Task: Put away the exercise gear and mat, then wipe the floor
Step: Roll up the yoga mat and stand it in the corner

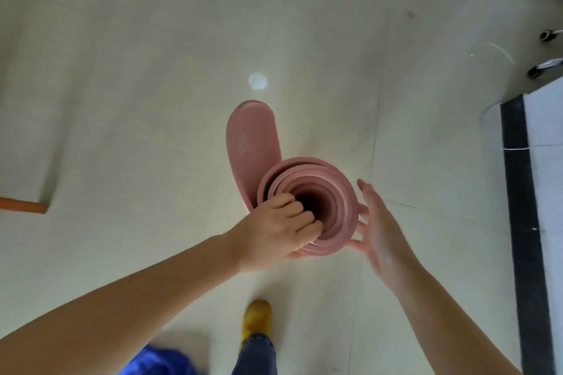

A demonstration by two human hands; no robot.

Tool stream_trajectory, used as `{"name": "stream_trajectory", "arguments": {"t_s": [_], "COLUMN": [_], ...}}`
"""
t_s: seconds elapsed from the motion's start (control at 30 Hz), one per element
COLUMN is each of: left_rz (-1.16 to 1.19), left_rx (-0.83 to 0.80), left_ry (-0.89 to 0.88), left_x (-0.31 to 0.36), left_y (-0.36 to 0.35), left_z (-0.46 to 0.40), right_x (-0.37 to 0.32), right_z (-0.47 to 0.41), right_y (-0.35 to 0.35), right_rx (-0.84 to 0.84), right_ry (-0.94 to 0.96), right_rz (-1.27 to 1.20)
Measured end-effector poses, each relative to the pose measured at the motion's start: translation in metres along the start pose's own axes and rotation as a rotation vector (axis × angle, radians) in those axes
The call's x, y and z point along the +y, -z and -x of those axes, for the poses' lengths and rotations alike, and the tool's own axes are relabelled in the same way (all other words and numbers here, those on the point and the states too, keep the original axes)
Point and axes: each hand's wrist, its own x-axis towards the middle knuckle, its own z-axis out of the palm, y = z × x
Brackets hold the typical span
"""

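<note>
two hands on mat point(307, 192) | stands on end on floor point(122, 70), tail loose | left hand point(274, 231) grips inner coils | right hand point(377, 231) flat against outside, fingers straight | likely light, springy foam; clasp around the outer wrap

Left hand point(274, 231) fingertips vanish inside the rolled mat point(307, 201), whose lower end is hidden; orange bar point(23, 205), wheeled base point(547, 65) and blue cloth point(158, 362) are cut by frame edges.
</note>
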Motion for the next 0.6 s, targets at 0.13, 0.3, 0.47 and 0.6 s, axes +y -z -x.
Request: {"name": "stream_trajectory", "arguments": {"t_s": [0.13, 0.3, 0.47, 0.6], "left_rz": [-0.014, -0.011, 1.187, 1.391], "left_rx": [0.033, 0.044, 0.258, 0.076], "left_ry": [0.040, 0.372, 1.678, 1.635], "left_x": [0.012, 0.004, -0.008, -0.018], "left_y": [0.003, 0.004, 0.026, 0.026], "left_z": [0.002, 0.023, 0.021, -0.016], "right_x": [-0.003, 0.008, 0.000, 0.002], "right_z": [0.003, -0.007, -0.017, -0.010], "right_y": [-0.017, -0.010, 0.006, 0.002], "right_rx": [0.012, 0.237, 0.196, 0.112], "right_ry": [0.161, 0.219, 0.162, 0.206], "right_rz": [0.681, 0.698, 0.722, 0.748]}}
